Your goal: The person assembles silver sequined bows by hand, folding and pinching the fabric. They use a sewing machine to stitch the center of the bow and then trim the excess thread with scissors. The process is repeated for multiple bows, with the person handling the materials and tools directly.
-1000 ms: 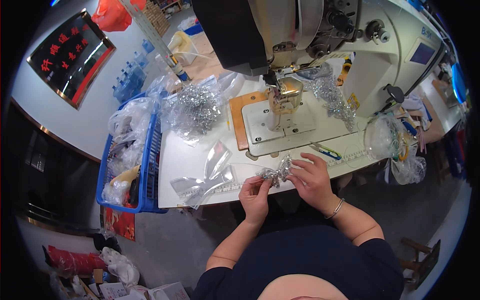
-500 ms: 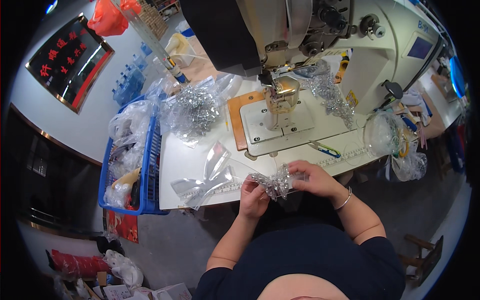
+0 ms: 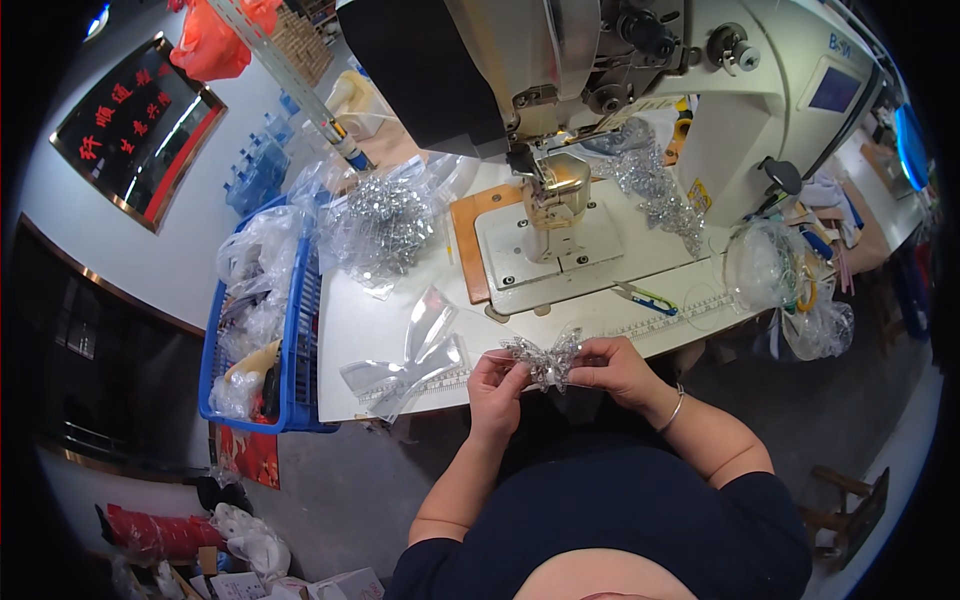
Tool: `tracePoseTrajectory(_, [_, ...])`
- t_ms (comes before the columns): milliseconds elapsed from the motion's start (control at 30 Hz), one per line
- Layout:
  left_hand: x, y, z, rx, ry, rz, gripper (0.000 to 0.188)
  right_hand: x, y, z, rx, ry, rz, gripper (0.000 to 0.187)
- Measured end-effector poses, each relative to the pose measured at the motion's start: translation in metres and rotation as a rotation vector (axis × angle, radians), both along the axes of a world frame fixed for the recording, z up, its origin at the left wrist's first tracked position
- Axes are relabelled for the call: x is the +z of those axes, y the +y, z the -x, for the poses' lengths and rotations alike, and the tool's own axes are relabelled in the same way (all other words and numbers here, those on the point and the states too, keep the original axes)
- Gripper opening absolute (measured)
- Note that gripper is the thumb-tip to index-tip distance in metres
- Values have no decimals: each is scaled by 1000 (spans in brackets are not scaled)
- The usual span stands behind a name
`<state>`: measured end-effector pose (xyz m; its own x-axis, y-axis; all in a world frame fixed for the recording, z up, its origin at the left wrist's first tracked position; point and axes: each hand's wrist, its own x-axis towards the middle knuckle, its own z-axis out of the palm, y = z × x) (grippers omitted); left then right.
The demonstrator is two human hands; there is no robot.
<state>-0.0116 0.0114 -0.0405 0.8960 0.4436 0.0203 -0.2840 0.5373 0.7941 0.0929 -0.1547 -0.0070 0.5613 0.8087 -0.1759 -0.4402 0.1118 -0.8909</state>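
Between my two hands, at the table's front edge, is a silvery, sparkling butterfly-shaped ornament (image 3: 549,362). My left hand (image 3: 496,388) pinches its left side with thumb and fingers. On the right side, my right hand (image 3: 612,370) grips the other wing, a bracelet on that wrist. To the left of my hands a clear plastic bow-shaped piece (image 3: 408,365) lies flat on the table. Beyond my hands stands a white sewing machine (image 3: 775,130), its metal work plate (image 3: 550,245) facing me. A pair of thread snips (image 3: 648,298) with a green-and-blue handle lies to the right of the plate.
A heap of silvery ornaments in plastic (image 3: 380,225) sits at the table's back left, and more silvery pieces (image 3: 660,195) lie under the machine arm. A blue basket (image 3: 300,340) full of plastic bags stands left of the table. A clear bag (image 3: 768,268) is at the right.
The ornament has been turned so that its wings spread upward, facing me. My right hand has shifted slightly left and down along its side. The view has moved a little.
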Motion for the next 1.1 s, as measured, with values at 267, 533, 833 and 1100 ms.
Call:
tracePoseTrajectory(267, [2, -4, 4, 76, 59, -80, 19, 11, 1, -1, -56, -529, 299, 18])
tracePoseTrajectory(533, [11, -13, 6, 68, 80, -43, 18, -8, 2, -4, -69, -118, 65, 14])
tracePoseTrajectory(833, [9, -9, 9, 34, 122, -34, 21, -11, 4, -5, -75, -137, 82, 14])
tracePoseTrajectory(1100, [16, -7, 9, -57, 72, -104, 39, -3, 4, -6, -41, -99, 88, 16])
